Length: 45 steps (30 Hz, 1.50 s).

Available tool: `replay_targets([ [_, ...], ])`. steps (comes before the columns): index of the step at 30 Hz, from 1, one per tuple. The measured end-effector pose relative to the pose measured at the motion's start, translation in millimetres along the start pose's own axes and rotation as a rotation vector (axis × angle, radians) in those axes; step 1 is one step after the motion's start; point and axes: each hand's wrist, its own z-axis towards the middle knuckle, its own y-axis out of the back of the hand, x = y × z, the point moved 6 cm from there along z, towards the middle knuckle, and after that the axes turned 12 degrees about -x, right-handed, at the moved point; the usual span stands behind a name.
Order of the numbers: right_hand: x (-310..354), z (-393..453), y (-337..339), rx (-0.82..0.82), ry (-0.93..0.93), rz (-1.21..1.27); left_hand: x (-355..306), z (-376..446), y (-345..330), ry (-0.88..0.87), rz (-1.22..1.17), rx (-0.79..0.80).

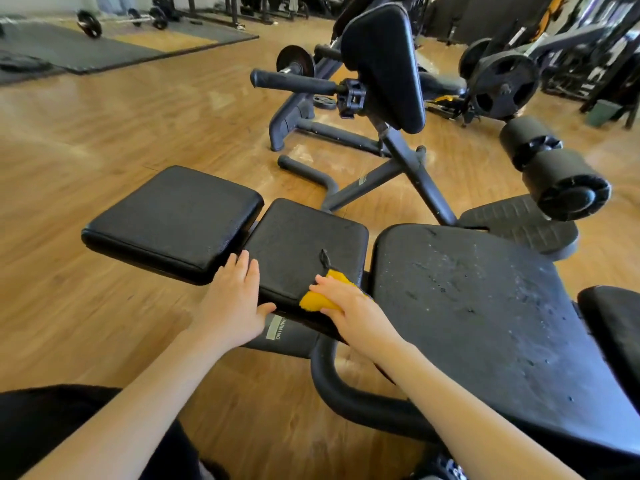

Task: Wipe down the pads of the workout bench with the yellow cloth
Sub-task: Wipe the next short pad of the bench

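Your right hand (349,306) pinches yellow cloth (320,299) on middle pad's (304,244) near edge | your left hand (235,299) spread flat, bracing pad's near-left corner.

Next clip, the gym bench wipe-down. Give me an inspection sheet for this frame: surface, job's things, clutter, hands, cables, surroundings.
Surface: black padded workout bench, three pads in a row; large right pad speckled with pale marks and small tears.
Job's things: crumpled yellow cloth on the near right corner of the square middle pad, which has a small tear.
Clutter: nothing seen on the left pad.
Hands: right hand pressing on the cloth; left hand flat on the middle pad's left edge, fingers spread.
Cables: nothing seen.
Surroundings: wooden floor; plate-loaded machine with angled black pad; barbell on grey mats.
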Motion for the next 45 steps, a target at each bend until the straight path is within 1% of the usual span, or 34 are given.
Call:
replay_targets([
  [3, -15.2, 31.4, 6.2, -0.038, -0.111, 0.075, -15.9, -11.5, -2.7, -0.029, 0.059, -0.006],
  [6, -19.9, 47.9, 9.9, -0.074, -0.195, 0.047, -28.3, -16.8, -8.7, -0.025, 0.042, 0.024],
  [9, -11.5, 22.7, 2.3, -0.08, -0.174, 0.002, -35.5, -21.9, -9.3, -0.05, 0.04, 0.012],
  [11, -5.9, -1.3, -1.2, -0.059, -0.126, 0.002, -36.2, -24.3, -7.2, -0.069, 0.059, -0.006],
  [14, -2.2, -17.7, -0.2, -0.018, -0.086, 0.007, -37.5, -25.9, -5.1, -0.075, 0.066, 0.013],
  [17, -3.5, -7.8, 2.1, -0.001, -0.052, -0.039, -40.7, -24.4, -4.7, -0.047, 0.071, 0.026],
  [19, -10.6, 5.3, 2.3, -0.003, -0.058, -0.028, -42.4, -22.4, -6.5, -0.033, 0.082, 0.03],
  [22, -24.2, 27.4, 9.4, -0.076, -0.139, 0.025, -46.7, -18.2, -9.7, -0.021, 0.105, 0.068],
  [24, -25.1, 35.8, 12.1, -0.103, -0.158, 0.013, -49.1, -15.2, -11.1, -0.008, 0.11, 0.068],
  [27, -17.6, 25.5, 10.3, -0.046, -0.136, -0.034, -55.8, -11.6, -14.2, -0.045, 0.115, 0.059],
  [30, -7.0, 0.9, 10.6, 0.07, -0.048, -0.138, -63.1, -4.5, -18.7, -0.107, 0.111, 0.078],
  [32, -4.7, -8.7, 19.4, 0.141, -0.028, -0.108, -69.1, 2.0, -22.6, -0.14, 0.096, 0.11],
  [33, -5.9, -8.9, 27.3, 0.138, -0.045, -0.034, -72.6, 4.7, -24.2, -0.151, 0.082, 0.126],
  [34, -10.0, -6.5, 36.4, 0.1, -0.076, 0.053, -76.4, 6.8, -25.5, -0.163, 0.069, 0.137],
  [36, -26.2, 4.9, 60.9, -0.05, -0.139, 0.158, -83.2, 9.8, -29.0, -0.192, 0.065, 0.145],
  [38, -46.9, 21.7, 85.6, -0.179, -0.169, 0.145, -88.5, 12.0, -31.7, -0.213, 0.061, 0.13],
  [39, -57.3, 32.3, 96.2, -0.211, -0.182, 0.117, -90.6, 13.0, -32.6, -0.218, 0.058, 0.117],
  [41, -80.9, 55.8, 109.6, -0.231, -0.198, 0.032, -93.3, 14.4, -34.6, -0.225, 0.048, 0.083],
  [45, -125.8, 95.8, 98.5, -0.118, -0.271, -0.084, -94.6, 15.3, -38.1, -0.239, 0.059, 0.065],
])
